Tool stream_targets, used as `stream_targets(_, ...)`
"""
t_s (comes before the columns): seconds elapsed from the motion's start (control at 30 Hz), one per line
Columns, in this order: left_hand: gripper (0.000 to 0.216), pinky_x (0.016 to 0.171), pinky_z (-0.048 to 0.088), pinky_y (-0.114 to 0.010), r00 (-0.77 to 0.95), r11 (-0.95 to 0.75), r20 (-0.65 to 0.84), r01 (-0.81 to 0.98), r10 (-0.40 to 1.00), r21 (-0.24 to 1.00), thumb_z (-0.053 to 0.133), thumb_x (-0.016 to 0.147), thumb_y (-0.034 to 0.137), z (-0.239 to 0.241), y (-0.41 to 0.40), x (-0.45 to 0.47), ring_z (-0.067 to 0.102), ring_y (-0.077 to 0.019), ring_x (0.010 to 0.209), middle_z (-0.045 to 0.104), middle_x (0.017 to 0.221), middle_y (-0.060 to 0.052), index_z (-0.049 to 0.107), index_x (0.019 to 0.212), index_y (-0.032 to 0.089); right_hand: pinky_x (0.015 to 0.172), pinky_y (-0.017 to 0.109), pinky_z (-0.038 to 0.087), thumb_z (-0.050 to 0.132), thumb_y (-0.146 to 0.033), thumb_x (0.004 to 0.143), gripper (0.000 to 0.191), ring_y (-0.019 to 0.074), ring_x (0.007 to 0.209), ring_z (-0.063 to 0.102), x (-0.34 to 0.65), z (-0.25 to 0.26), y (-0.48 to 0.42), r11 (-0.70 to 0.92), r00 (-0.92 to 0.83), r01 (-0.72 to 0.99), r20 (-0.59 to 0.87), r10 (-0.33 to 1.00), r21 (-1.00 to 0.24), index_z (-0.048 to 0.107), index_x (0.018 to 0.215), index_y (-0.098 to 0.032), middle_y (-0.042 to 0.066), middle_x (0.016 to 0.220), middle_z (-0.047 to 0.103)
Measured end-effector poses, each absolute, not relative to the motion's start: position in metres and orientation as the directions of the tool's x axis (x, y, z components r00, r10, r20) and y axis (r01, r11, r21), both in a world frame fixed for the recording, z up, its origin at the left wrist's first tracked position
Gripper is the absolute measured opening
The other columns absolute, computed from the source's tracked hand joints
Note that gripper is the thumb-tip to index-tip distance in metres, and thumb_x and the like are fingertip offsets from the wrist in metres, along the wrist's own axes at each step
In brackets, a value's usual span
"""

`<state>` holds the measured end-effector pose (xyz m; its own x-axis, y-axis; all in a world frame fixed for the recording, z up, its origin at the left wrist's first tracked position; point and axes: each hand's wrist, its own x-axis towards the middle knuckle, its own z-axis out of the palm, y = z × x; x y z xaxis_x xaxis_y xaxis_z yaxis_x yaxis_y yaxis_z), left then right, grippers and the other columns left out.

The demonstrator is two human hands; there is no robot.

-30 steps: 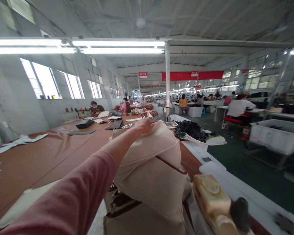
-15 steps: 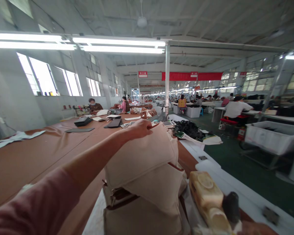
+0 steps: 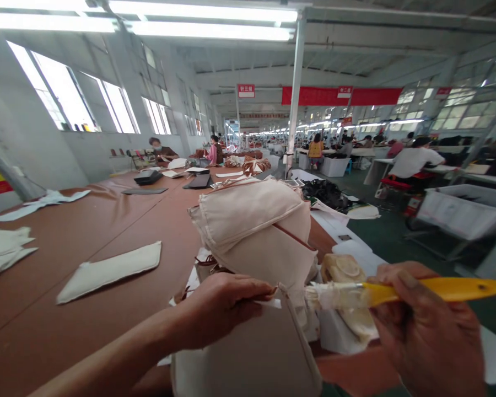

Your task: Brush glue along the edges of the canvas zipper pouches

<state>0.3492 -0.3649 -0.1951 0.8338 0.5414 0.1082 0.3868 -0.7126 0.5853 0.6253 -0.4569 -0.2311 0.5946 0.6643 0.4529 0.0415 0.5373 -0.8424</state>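
Clock centred on the view. Versus 0.5 s ago: left hand (image 3: 231, 303) has dropped from the stack top to 6 o'clock, its grip pinching the upper edge of a cream fabric piece (image 3: 248, 358); right hand (image 3: 432, 322), then a blurred bit at the lower border, is now plainly seen at 4 o'clock, its grip closed round a yellow-handled brush (image 3: 376, 294). Bristles, coated whitish, point to 9 o'clock, just beside the fabric piece's right edge; contact cannot be told. A padded cream piece (image 3: 111, 272) at 8 o'clock on the brown-covered bench (image 3: 119, 220), then mostly behind the arm, now shows whole. Hidden: left thumb mostly; part of the container (image 3: 343, 267) at 4 o'clock, behind brush and right hand. Fabric piece cut off by the lower border. White strip under the left fingertips: hard to identify. Count: brush 1, container 1, held piece 1, padded piece 1; layers in the central stack (image 3: 252, 215) overlap, uncountable.
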Motion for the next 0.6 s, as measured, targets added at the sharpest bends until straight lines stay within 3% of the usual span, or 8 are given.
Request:
stream_targets(0.07, 0.030, 0.082, 0.043, -0.018, 0.828, -0.719, 0.120, 0.392, 0.548, 0.574, 0.057, 0.096, 0.023, -0.199, -0.371, 0.346, 0.065, -0.0145, 0.097, 0.072, 0.113, -0.002, 0.066, 0.124, 0.026, 0.046, 0.019, 0.047, 0.071, -0.034, 0.087, 0.015, 0.0116, 0.056, 0.054, 0.608, -0.233, -0.458, 0.542, 0.539, -0.006, 0.454, 0.710, -0.841, 0.064, 0.081, -0.023, 0.001, 0.075, 0.058)
stream_targets(0.17, 0.028, 0.076, 0.043, -0.017, 0.833, -0.716, 0.120, 0.381, 0.541, 0.585, 0.055, 0.096, 0.021, -0.204, -0.378, 0.343, 0.064, -0.0130, 0.090, 0.072, 0.106, -0.001, 0.067, 0.121, 0.027, 0.041, 0.019, 0.039, 0.069, -0.033, 0.090, 0.015, 0.0091, 0.048, 0.045, 0.589, -0.240, -0.455, 0.542, 0.423, 0.012, 0.496, 0.759, -0.840, 0.064, 0.081, -0.022, 0.000, 0.069, 0.056)
stream_targets(0.27, 0.027, 0.072, 0.043, -0.017, 0.831, -0.694, 0.100, 0.385, 0.548, 0.608, 0.053, 0.097, 0.022, -0.211, -0.382, 0.339, 0.063, -0.0124, 0.083, 0.071, 0.097, -0.001, 0.068, 0.120, 0.026, 0.044, 0.020, 0.040, 0.065, -0.030, 0.093, 0.014, 0.0104, 0.051, 0.047, 0.585, -0.245, -0.447, 0.568, 0.316, 0.194, 0.599, 0.736, -0.800, 0.065, 0.082, -0.021, 0.000, 0.065, 0.054)
stream_targets(0.37, 0.025, 0.072, 0.043, -0.017, 0.822, -0.671, 0.085, 0.394, 0.563, 0.628, 0.051, 0.098, 0.023, -0.219, -0.384, 0.334, 0.062, -0.0124, 0.082, 0.070, 0.096, -0.002, 0.068, 0.117, 0.024, 0.049, 0.021, 0.041, 0.064, -0.030, 0.093, 0.016, 0.0119, 0.057, 0.049, 0.588, -0.243, -0.443, 0.566, 0.341, 0.367, 0.673, 0.656, -0.738, 0.065, 0.081, -0.020, 0.001, 0.067, 0.055)
stream_targets(0.47, 0.026, 0.072, 0.044, -0.017, 0.809, -0.665, 0.096, 0.402, 0.580, 0.630, 0.050, 0.098, 0.023, -0.223, -0.386, 0.331, 0.062, -0.0125, 0.083, 0.070, 0.097, -0.002, 0.068, 0.117, 0.024, 0.047, 0.021, 0.039, 0.064, -0.030, 0.094, 0.016, 0.0105, 0.052, 0.046, 0.586, -0.236, -0.452, 0.575, 0.419, 0.277, 0.635, 0.649, -0.770, 0.064, 0.080, -0.020, 0.000, 0.066, 0.055)
stream_targets(0.53, 0.026, 0.072, 0.045, -0.017, 0.805, -0.684, 0.118, 0.404, 0.581, 0.608, 0.051, 0.098, 0.023, -0.224, -0.387, 0.331, 0.063, -0.0129, 0.084, 0.070, 0.097, -0.002, 0.067, 0.118, 0.025, 0.046, 0.020, 0.039, 0.063, -0.030, 0.094, 0.017, 0.0097, 0.050, 0.045, 0.578, -0.234, -0.458, 0.586, 0.382, 0.183, 0.606, 0.697, -0.789, 0.063, 0.079, -0.021, -0.001, 0.067, 0.055)
stream_targets(0.6, 0.026, 0.070, 0.045, -0.017, 0.815, -0.726, 0.141, 0.404, 0.562, 0.557, 0.051, 0.098, 0.023, -0.224, -0.389, 0.330, 0.063, -0.0124, 0.082, 0.070, 0.094, -0.002, 0.066, 0.119, 0.026, 0.046, 0.020, 0.039, 0.063, -0.032, 0.094, 0.019, 0.0097, 0.051, 0.045, 0.570, -0.235, -0.460, 0.568, 0.327, 0.201, 0.601, 0.729, -0.798, 0.063, 0.079, -0.021, -0.002, 0.064, 0.053)
